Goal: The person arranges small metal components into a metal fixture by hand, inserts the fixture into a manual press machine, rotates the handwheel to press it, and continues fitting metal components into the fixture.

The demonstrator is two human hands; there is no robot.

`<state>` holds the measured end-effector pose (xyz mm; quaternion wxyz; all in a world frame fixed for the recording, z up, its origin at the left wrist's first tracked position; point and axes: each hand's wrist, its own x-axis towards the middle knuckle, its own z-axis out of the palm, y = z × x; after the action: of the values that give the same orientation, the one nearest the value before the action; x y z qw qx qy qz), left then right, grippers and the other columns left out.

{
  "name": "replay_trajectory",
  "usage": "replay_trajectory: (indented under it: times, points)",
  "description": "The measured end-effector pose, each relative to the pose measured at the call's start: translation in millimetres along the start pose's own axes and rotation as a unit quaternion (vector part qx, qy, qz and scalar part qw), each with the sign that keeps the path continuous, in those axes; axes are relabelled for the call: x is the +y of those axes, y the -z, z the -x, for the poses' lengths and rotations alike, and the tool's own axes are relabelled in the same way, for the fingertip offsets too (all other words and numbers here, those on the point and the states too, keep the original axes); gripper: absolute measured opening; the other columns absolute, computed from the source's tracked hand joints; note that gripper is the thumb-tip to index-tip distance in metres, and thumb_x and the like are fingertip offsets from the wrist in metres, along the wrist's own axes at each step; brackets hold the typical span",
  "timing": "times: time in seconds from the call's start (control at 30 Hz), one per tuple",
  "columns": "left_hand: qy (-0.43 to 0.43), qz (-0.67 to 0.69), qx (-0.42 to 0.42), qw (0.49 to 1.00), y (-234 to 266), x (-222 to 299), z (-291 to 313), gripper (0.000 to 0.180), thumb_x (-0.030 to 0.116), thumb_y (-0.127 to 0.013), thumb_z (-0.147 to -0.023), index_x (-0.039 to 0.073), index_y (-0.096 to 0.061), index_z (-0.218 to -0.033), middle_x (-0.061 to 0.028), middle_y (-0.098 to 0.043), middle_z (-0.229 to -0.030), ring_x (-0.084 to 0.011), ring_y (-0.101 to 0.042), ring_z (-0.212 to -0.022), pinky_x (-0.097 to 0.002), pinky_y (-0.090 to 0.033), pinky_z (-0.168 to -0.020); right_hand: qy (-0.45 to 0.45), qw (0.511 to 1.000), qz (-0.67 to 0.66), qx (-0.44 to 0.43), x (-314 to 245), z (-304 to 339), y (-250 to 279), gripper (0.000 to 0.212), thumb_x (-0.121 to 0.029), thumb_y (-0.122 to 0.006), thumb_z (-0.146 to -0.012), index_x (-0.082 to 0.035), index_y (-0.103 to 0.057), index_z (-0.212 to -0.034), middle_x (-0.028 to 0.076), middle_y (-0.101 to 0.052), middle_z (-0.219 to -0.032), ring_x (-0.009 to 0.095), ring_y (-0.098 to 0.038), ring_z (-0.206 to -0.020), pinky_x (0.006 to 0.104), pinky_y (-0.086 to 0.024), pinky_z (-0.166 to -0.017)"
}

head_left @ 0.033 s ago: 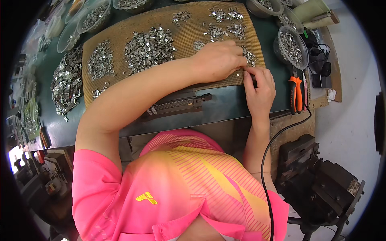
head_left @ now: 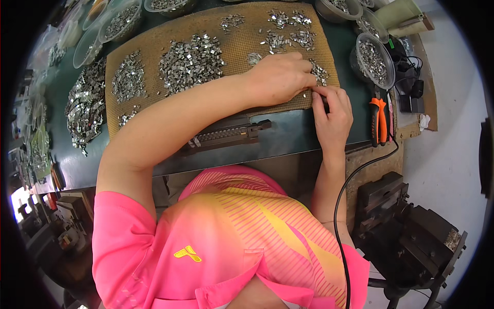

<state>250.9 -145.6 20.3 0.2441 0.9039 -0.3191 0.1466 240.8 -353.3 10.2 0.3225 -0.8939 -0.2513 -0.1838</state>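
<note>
My left hand (head_left: pixel 282 77) reaches across the right part of a tan woven mat (head_left: pixel 242 54), fingers curled down and closed. Its fingertips meet those of my right hand (head_left: pixel 333 113) at the mat's right front edge. The right thumb and fingers are bent together around something small and dark, mostly hidden. Whatever the left fingers pinch is out of sight. Just beyond the fingertips lies a small pile of shiny metal pieces (head_left: pixel 319 73). In front of the mat, left of my right hand, rests a dark metal fixture (head_left: pixel 226 135) carrying a row of small links.
A large heap of metal links (head_left: pixel 190 61) and several smaller piles cover the mat. Linked metal strips (head_left: pixel 85 105) lie at its left. Orange-handled pliers (head_left: pixel 379 118) and a plastic bowl of metal pieces (head_left: pixel 371 61) stand at right. A black cable (head_left: pixel 350 180) hangs over the table edge.
</note>
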Motion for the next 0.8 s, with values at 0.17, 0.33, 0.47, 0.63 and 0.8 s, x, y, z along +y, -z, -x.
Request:
replay_trajectory:
  times: [0.17, 0.33, 0.47, 0.63, 0.8]
  points:
    - [-0.022, -0.024, -0.012, 0.999, 4, 0, 2, 0.012, 0.016, -0.068, -0.09, 0.01, -0.072, -0.1, -0.0032, -0.063, -0.097, -0.0255, -0.062, -0.099, -0.0388, -0.057, -0.082, -0.005, 0.999, -0.038, 0.004, 2, 4, 4, 0.013, -0.006, -0.072, -0.093, -0.008, -0.076, -0.105, 0.007, -0.072, -0.103, 0.028, -0.067, -0.095, 0.0393, -0.052, -0.086]
    - [-0.044, -0.049, -0.015, 0.998, 7, 2, 6, 0.016, 0.013, -0.065, -0.088, 0.008, -0.069, -0.103, -0.0046, -0.063, -0.098, -0.0253, -0.062, -0.099, -0.0374, -0.057, -0.083, -0.019, 0.999, -0.037, 0.007, -5, 4, 4, 0.012, -0.006, -0.073, -0.093, -0.007, -0.075, -0.105, 0.008, -0.071, -0.103, 0.029, -0.067, -0.095, 0.04, -0.053, -0.085]
    - [-0.023, -0.034, 0.016, 0.999, 22, 1, 14, 0.013, 0.014, -0.066, -0.091, 0.007, -0.067, -0.102, -0.0076, -0.062, -0.096, -0.0291, -0.062, -0.097, -0.0408, -0.055, -0.084, 0.042, 0.997, 0.066, 0.008, -7, 2, -1, 0.009, -0.009, -0.074, -0.092, -0.008, -0.073, -0.101, 0.007, -0.07, -0.102, 0.029, -0.067, -0.093, 0.0409, -0.052, -0.083]
    - [0.065, 0.003, 0.031, 0.997, 64, 11, 49, 0.01, 0.013, -0.068, -0.094, 0.006, -0.064, -0.1, -0.0106, -0.062, -0.094, -0.0337, -0.061, -0.095, -0.0441, -0.052, -0.083, 0.073, 0.987, 0.144, -0.017, -11, -3, 3, 0.006, -0.011, -0.071, -0.093, -0.011, -0.071, -0.099, 0.007, -0.068, -0.098, 0.029, -0.066, -0.091, 0.044, -0.05, -0.08]
    - [0.14, 0.052, 0.058, 0.987, 88, 36, 106, 0.011, 0.009, -0.07, -0.093, 0.006, -0.062, -0.099, -0.0104, -0.063, -0.096, -0.0345, -0.061, -0.095, -0.0452, -0.05, -0.085, 0.069, 0.995, 0.064, -0.033, -12, 6, 7, 0.011, -0.006, -0.072, -0.093, -0.008, -0.07, -0.104, 0.008, -0.072, -0.107, 0.03, -0.068, -0.101, 0.0419, -0.052, -0.09]
